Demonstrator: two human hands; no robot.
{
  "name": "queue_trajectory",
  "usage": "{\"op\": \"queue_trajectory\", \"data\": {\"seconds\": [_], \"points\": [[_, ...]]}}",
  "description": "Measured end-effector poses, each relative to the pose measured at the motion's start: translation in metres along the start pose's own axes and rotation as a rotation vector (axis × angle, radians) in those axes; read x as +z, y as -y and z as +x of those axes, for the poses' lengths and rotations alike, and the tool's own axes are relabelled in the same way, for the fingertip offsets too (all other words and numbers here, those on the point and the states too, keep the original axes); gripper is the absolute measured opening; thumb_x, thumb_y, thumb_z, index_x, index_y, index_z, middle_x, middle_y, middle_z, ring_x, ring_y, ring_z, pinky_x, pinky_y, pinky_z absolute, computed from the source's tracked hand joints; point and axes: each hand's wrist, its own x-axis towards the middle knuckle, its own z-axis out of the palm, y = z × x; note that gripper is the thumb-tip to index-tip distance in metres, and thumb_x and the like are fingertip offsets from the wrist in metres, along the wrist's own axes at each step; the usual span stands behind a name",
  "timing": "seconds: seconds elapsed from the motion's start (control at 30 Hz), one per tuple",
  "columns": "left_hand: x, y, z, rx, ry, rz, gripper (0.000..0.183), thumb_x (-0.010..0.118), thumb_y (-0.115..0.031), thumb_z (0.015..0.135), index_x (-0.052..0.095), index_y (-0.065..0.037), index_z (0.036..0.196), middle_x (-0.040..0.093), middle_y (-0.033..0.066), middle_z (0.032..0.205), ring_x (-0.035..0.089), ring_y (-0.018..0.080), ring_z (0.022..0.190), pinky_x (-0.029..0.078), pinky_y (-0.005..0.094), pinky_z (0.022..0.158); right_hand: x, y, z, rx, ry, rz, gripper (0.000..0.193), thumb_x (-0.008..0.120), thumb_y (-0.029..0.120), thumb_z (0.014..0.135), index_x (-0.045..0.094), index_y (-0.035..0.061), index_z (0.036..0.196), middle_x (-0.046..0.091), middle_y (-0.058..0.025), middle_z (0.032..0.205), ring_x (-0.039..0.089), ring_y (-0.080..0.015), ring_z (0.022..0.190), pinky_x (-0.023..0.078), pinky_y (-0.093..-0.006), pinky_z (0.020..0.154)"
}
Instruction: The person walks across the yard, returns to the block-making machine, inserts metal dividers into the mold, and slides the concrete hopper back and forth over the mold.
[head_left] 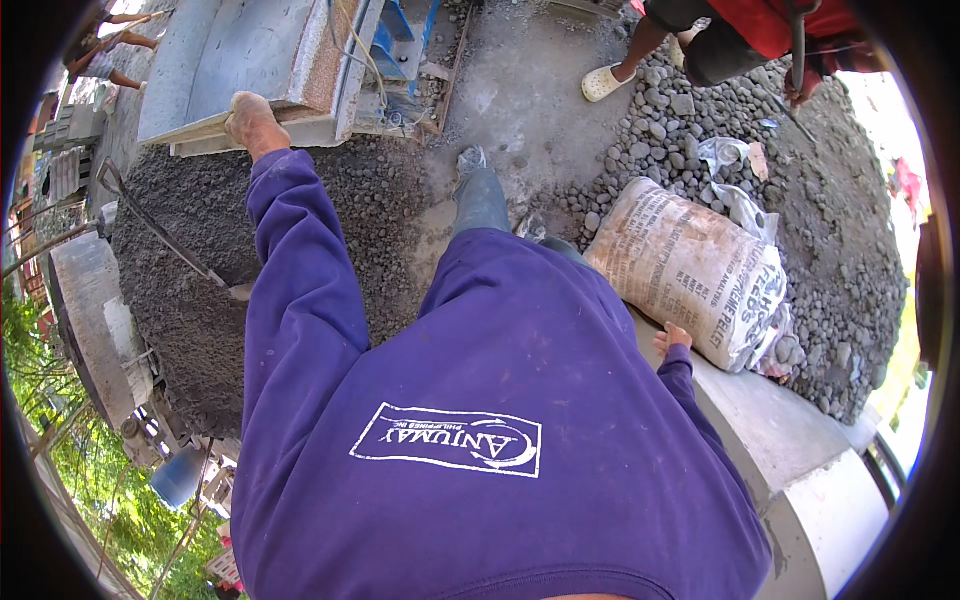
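My left hand [257, 122] is closed over the near edge of a large grey tray-like platform [240, 55] with raised sides, one of them rusty brown. A full, dirt-stained white feed sack [685, 270] lies to my right, tilted over the stones. Just beside its near edge hangs my right hand [673, 340], fingers loosely curled and apart, with nothing visible in them. Part of that hand's inner side is hidden.
Dark gravel [190, 290] with a long-handled shovel [165, 230] lies at left. A stone pile [820, 270] spreads behind the sack. A person in a red shirt [750, 30] stands far right, holding a tool. Below the sack runs a concrete ledge [760, 420].
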Motion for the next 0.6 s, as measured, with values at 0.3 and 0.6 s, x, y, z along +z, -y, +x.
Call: {"op": "queue_trajectory", "data": {"seconds": [0.3,0.6], "points": [[0.0,0.001,-0.008,0.159,0.007,0.076,0.063,0.043,-0.035,0.078,0.041,0.019,0.111,0.044,0.0314,0.118,0.048,0.035,0.105,0.036,0.0377,0.089,0.101,0.067,-0.033,-0.311,0.239,-0.077,0.032,0.055,0.029,0.08,0.057,0.0036,0.099,0.061,-0.008,0.073,0.059,-0.0165,0.052,0.04,-0.0269,0.04],[-0.011,0.039,0.03,0.258,-0.126,0.432,0.063,0.034,-0.033,0.083,0.031,0.021,0.114,0.039,0.0373,0.114,0.043,0.0452,0.105,0.036,0.0472,0.091,0.193,0.157,-0.125,-0.796,0.54,-0.226,0.036,0.053,0.025,0.081,0.054,-0.0006,0.106,0.063,-0.0092,0.078,0.061,-0.0158,0.059,0.044,-0.0254,0.046]]}}
